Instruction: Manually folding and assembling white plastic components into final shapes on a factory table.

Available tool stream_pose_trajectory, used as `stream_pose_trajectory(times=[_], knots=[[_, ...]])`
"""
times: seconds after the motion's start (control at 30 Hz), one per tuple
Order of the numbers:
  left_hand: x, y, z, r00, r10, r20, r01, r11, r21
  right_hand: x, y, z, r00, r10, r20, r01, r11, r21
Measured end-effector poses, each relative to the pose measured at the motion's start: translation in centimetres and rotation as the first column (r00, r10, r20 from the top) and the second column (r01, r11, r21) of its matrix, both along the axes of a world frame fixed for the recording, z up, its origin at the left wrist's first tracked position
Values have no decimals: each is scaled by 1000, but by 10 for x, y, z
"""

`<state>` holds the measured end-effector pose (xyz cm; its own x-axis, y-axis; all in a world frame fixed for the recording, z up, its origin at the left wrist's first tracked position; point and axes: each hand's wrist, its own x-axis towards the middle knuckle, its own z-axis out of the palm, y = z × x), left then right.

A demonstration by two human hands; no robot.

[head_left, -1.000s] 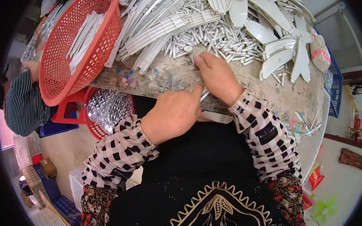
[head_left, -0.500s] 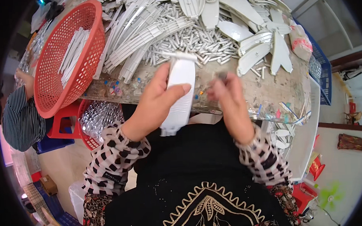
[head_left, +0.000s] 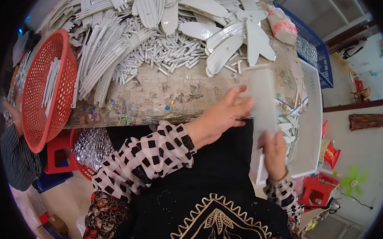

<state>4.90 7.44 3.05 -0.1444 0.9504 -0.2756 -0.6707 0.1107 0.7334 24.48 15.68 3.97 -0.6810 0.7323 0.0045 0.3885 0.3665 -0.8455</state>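
A long white plastic piece (head_left: pixel 263 95), smeared by motion, stands over the table's front right edge. My right hand (head_left: pixel 273 152) closes on its lower end. Just left of the piece is my left hand (head_left: pixel 223 118), fingers stretched and apart, holding nothing; whether a fingertip touches the piece I cannot tell. Beyond, the worktable (head_left: pixel 147 95) bears a heap of small white pegs (head_left: pixel 158 46). Long curved white slats (head_left: pixel 107 50) lie to its left, broad leaf-shaped white pieces (head_left: pixel 227 54) to its right.
A red perforated basket (head_left: pixel 69 60) with white strips leans at the left, near another person's hand (head_left: pixel 14 116). At the right are a white bin (head_left: pixel 312 127) with white parts and a blue crate (head_left: pixel 323 56). A red basket (head_left: pixel 86 171) of shiny pieces stands below the table.
The white piece has gone from my left hand to my right and moved right toward the bin. My left hand has opened and followed rightward. The view has shifted right.
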Motion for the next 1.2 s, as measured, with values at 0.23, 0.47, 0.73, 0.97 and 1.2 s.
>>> stream_pose_trajectory(times=[0.23,0.47,0.73,0.97,1.2], knots=[[19,-6,-13,943,-333,-20,328,936,-129,50,102,10,932,-37,-361,311,592,743],[21,-19,-24,940,-337,-62,320,928,-189,12,86,86,853,-461,-246,521,718,461],[23,-18,-27,936,-352,-34,346,931,-117,64,147,-17,758,-463,459,-216,485,847],[27,-19,-21,901,-429,-67,416,897,-152,50,95,53,807,-252,-534,573,551,606],[26,-37,-29,907,-410,-101,394,908,-144,77,113,44,871,-482,-93,489,835,252]])
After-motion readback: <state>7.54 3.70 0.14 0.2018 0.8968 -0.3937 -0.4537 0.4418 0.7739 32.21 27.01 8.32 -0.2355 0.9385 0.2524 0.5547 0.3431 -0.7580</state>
